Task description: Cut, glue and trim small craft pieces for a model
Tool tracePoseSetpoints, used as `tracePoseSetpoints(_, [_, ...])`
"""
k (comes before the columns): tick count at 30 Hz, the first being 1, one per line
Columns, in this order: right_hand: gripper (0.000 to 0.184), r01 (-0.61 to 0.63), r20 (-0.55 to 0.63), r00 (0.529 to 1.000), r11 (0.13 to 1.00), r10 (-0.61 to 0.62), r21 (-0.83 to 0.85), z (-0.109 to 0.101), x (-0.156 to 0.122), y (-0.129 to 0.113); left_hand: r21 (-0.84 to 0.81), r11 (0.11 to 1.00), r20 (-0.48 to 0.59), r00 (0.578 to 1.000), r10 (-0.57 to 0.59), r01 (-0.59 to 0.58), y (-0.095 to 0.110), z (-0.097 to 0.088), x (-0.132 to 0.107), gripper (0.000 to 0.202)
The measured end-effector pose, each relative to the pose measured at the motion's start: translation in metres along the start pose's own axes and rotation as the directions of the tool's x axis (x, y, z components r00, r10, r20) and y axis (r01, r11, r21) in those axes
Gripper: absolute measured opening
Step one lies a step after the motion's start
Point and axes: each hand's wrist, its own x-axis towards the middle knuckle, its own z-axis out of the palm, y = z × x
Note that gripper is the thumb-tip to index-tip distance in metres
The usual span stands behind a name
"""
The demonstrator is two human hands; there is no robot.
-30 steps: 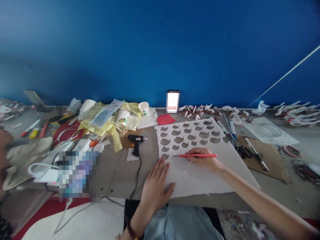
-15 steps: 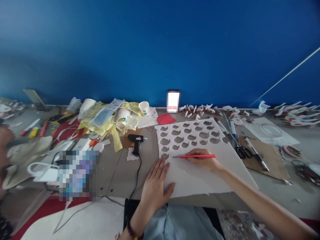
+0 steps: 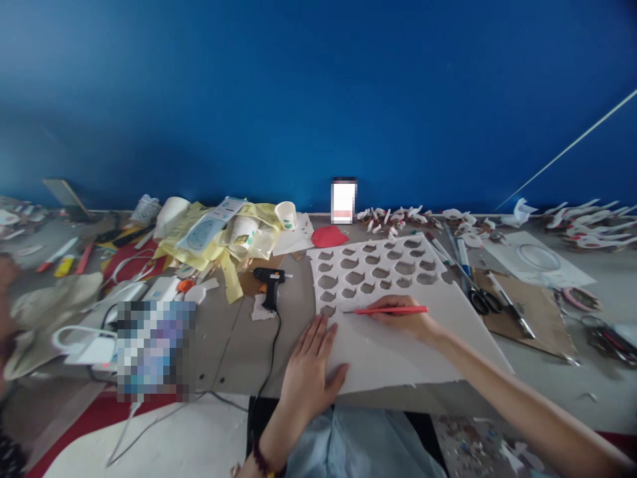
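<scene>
A white sheet of board (image 3: 398,355) lies before me, with rows of fish-shaped holes cut through its far half. My right hand (image 3: 403,317) rests on the sheet, closed around a slim red craft knife (image 3: 391,310). The knife lies almost level, its thin grey tip pointing left and touching or just above the board, close to the lowest hole at the left. My left hand (image 3: 312,365) is spread flat over the sheet's left edge, fingers apart and holding nothing.
Left of the board lies a black glue gun (image 3: 269,285) with its cord. Black-handled scissors (image 3: 482,300) and a pen (image 3: 512,309) are to the right. Paper cups (image 3: 286,216), a red piece (image 3: 329,236) and an upright phone (image 3: 344,200) stand or lie behind. Another person's arm shows far left.
Both hands and the knife hold nearly the same positions on the board. The whole view has shifted very slightly, and the other person's hand at far left has moved a little.
</scene>
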Motion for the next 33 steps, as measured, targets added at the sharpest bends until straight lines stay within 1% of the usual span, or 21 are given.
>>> tracePoseSetpoints(6, [0.021, 0.023, 0.040, 0.999, 0.999, -0.021, -0.049, -0.002, 0.000, -0.003, 0.014, 1.000, -0.017, 1.000, 0.015, -0.015, -0.001, 0.002, -0.001, 0.066])
tracePoseSetpoints(9, [0.020, 0.039, 0.035, 0.999, 0.997, -0.036, -0.067, -0.003, 0.000, -0.002, 0.021, 1.000, -0.019, 1.000, 0.019, -0.018, -0.001, 0.003, 0.000, 0.065])
tracePoseSetpoints(12, [0.020, 0.007, 0.044, 0.999, 0.997, -0.003, -0.074, -0.004, 0.001, -0.003, 0.026, 0.999, -0.018, 1.000, 0.021, -0.021, -0.001, 0.003, 0.000, 0.064])
tracePoseSetpoints(16, [0.023, -0.035, 0.092, 0.995, 0.997, 0.041, -0.066, -0.005, 0.004, -0.005, 0.041, 0.999, -0.007, 1.000, 0.020, -0.020, -0.001, 0.004, 0.000, 0.064])
tracePoseSetpoints(21, [0.021, 0.003, 0.111, 0.994, 0.994, 0.009, -0.106, -0.008, 0.006, -0.009, 0.041, 0.999, -0.008, 1.000, 0.016, -0.015, 0.000, 0.003, -0.001, 0.063])
tracePoseSetpoints(27, [0.021, 0.015, 0.118, 0.993, 0.993, -0.001, -0.115, -0.011, 0.005, -0.013, 0.055, 0.998, -0.015, 1.000, 0.008, -0.007, 0.001, 0.004, -0.001, 0.064])
tracePoseSetpoints(31, [0.023, 0.014, 0.109, 0.994, 0.984, 0.006, -0.176, -0.013, 0.005, -0.012, 0.049, 0.999, -0.020, 1.000, 0.007, -0.006, 0.000, 0.005, -0.002, 0.064])
tracePoseSetpoints(33, [0.022, 0.049, 0.103, 0.994, 0.976, -0.027, -0.214, -0.014, 0.005, -0.012, 0.045, 0.999, -0.022, 1.000, 0.009, -0.008, -0.001, 0.004, -0.002, 0.064])
